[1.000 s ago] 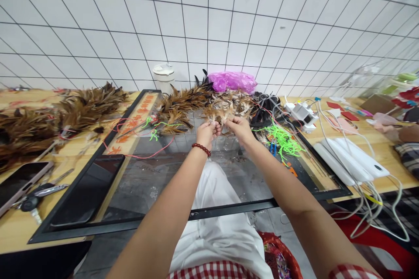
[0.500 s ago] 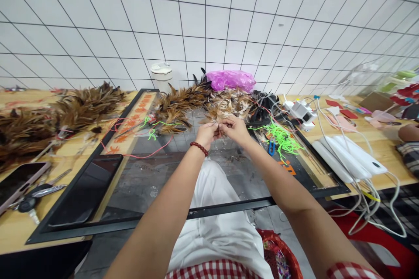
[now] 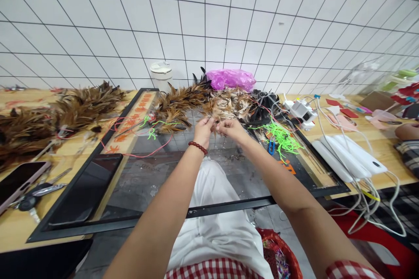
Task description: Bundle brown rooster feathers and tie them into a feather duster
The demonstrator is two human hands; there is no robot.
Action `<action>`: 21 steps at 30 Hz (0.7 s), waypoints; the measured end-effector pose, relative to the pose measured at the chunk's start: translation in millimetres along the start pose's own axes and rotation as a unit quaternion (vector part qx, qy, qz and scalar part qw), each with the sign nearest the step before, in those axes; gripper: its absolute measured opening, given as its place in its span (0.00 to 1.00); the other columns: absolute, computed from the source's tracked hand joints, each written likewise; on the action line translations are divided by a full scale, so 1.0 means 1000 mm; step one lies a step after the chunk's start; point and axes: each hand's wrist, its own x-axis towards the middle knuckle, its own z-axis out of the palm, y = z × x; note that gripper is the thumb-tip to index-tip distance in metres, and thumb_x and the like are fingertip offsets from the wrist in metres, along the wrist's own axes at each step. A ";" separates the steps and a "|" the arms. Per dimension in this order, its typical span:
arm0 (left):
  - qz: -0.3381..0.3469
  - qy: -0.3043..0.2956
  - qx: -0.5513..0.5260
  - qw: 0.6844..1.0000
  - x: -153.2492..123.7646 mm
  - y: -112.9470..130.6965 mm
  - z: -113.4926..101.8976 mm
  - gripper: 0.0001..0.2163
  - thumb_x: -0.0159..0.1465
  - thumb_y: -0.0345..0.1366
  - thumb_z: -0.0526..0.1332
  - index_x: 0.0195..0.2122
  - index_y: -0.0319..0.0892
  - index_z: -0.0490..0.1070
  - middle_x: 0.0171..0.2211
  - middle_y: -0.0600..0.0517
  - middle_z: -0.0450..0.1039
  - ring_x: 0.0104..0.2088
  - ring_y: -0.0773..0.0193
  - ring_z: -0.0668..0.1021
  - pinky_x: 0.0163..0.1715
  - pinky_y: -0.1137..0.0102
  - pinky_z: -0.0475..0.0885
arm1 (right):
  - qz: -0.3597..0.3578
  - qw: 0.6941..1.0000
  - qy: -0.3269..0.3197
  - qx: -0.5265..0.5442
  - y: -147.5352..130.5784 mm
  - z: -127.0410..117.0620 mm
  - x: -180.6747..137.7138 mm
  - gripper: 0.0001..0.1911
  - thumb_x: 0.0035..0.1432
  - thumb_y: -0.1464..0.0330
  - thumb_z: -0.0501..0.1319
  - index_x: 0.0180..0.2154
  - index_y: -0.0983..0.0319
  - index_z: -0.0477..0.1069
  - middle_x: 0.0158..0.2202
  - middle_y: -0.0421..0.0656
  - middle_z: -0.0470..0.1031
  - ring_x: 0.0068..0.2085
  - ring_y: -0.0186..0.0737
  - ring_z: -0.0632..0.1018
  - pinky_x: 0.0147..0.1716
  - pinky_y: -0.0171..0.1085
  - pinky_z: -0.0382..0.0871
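My left hand (image 3: 203, 129), with a red bead bracelet at the wrist, and my right hand (image 3: 231, 128) meet over the far part of a black-framed glass panel (image 3: 157, 183). Both pinch a small bunch of brown feathers (image 3: 215, 121) between their fingertips. Right behind them lies a heap of loose brown and tan feathers (image 3: 225, 104), with a longer feather bundle (image 3: 178, 107) to its left.
More feather bundles (image 3: 59, 113) lie on the wooden table at left, near a phone (image 3: 19, 178) and keys. A pink bag (image 3: 232, 79) and white cup (image 3: 162, 74) stand by the tiled wall. Green cords (image 3: 281, 135), white chargers (image 3: 350, 157) and cables lie right. Another person's hand (image 3: 406, 130) rests far right.
Both hands have lifted slightly toward the feather heap and keep working the small bunch between their fingertips. The view has shifted a little.
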 end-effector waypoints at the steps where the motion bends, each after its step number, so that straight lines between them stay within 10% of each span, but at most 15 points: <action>1: -0.003 0.003 -0.008 1.000 0.000 0.000 -0.001 0.04 0.53 0.30 0.65 0.25 0.36 0.71 0.21 0.55 0.69 0.21 0.74 0.70 0.25 0.76 0.64 | 0.012 1.000 0.002 -0.005 0.000 -0.003 0.001 0.12 0.41 0.63 0.65 0.25 0.64 0.70 0.21 0.37 0.69 0.21 0.28 0.65 0.22 0.31 0.58; 21: -0.064 0.014 -0.007 0.998 -0.008 0.004 0.000 0.03 0.56 0.29 0.63 0.27 0.37 0.70 0.24 0.52 0.72 0.24 0.72 0.73 0.26 0.75 0.67 | -0.052 0.993 0.100 -0.046 -0.004 -0.018 0.004 0.17 0.42 0.57 0.62 0.19 0.61 0.59 0.17 0.33 0.56 0.21 0.28 0.56 0.23 0.32 0.50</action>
